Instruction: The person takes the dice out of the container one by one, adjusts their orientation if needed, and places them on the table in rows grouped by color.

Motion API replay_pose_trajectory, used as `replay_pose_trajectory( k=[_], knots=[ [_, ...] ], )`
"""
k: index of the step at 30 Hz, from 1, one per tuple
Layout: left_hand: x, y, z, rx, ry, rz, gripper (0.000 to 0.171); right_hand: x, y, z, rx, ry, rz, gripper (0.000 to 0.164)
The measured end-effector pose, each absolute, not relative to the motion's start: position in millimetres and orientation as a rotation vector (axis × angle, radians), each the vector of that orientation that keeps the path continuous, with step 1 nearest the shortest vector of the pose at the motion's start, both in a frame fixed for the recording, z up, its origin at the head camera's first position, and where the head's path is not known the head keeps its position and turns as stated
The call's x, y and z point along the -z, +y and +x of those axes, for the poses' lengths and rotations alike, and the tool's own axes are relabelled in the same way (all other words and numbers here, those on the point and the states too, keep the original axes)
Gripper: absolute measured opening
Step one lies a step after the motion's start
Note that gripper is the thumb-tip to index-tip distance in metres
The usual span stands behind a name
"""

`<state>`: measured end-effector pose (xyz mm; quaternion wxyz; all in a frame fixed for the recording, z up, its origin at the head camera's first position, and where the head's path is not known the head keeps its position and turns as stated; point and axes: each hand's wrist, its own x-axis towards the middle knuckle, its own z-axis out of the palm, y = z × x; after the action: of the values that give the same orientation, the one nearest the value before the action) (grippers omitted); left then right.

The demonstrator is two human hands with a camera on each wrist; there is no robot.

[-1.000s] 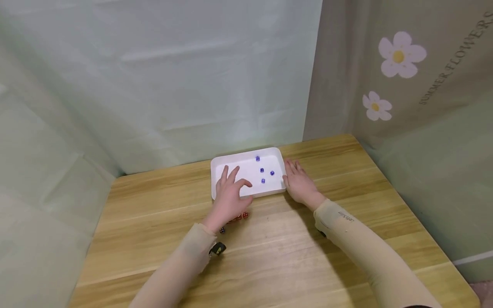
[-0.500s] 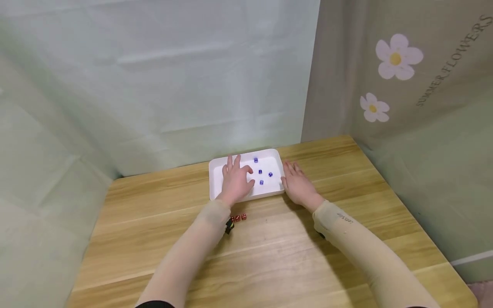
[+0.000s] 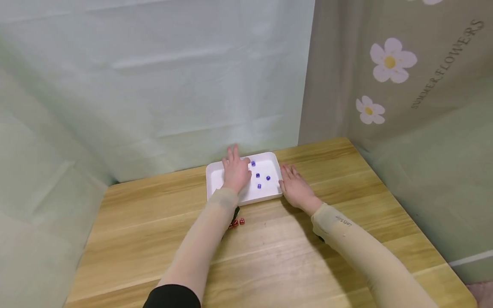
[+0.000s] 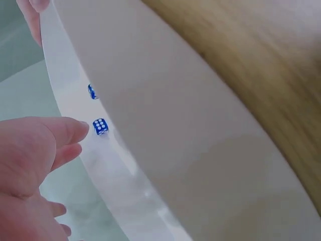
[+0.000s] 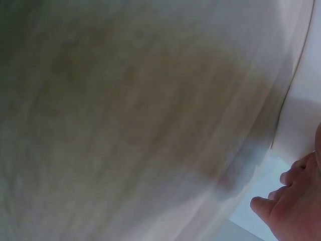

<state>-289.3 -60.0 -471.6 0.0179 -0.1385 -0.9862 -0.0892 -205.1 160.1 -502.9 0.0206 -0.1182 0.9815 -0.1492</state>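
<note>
Evidently, the step in hand is a reach for a die inside the white tray (image 3: 271,188), which sits on the wooden surface (image 3: 292,265). The left hand (image 3: 236,174) is over the tray and grasps nothing: its thumb and a bent finger stand apart, with a fingertip just beside the far blue die (image 3: 253,163), while other fingers extend past the tray's far rim. Three more blue dice (image 3: 259,186) lie in the tray's right half. The right hand (image 3: 296,189) is at the tray's right end, fingers extended and holding nothing, apparently bracing that wall; how firmly it presses cannot be told. Red dice (image 3: 242,221) lie in front of the tray, partly hidden by the left sleeve (image 3: 204,239), so their full count is unclear. The next move seems to call for a fine pinch on the far die's sides, with the tray kept steady so the others do not slide.
</note>
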Motion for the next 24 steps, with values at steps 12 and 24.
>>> replay_pose_trajectory(
  k=[12,24],
  knots=[
    [479.4,-42.8,-300.0,0.312,-3.112,-0.361,0.040,502.5,162.1,-204.7,0.481,3.042,-0.343,0.063],
    [478.0,-35.4,-297.1,0.378,-3.106,-0.343,0.032,503.0,163.8,-206.4,0.443,3.051,-0.367,0.064]
  ],
)
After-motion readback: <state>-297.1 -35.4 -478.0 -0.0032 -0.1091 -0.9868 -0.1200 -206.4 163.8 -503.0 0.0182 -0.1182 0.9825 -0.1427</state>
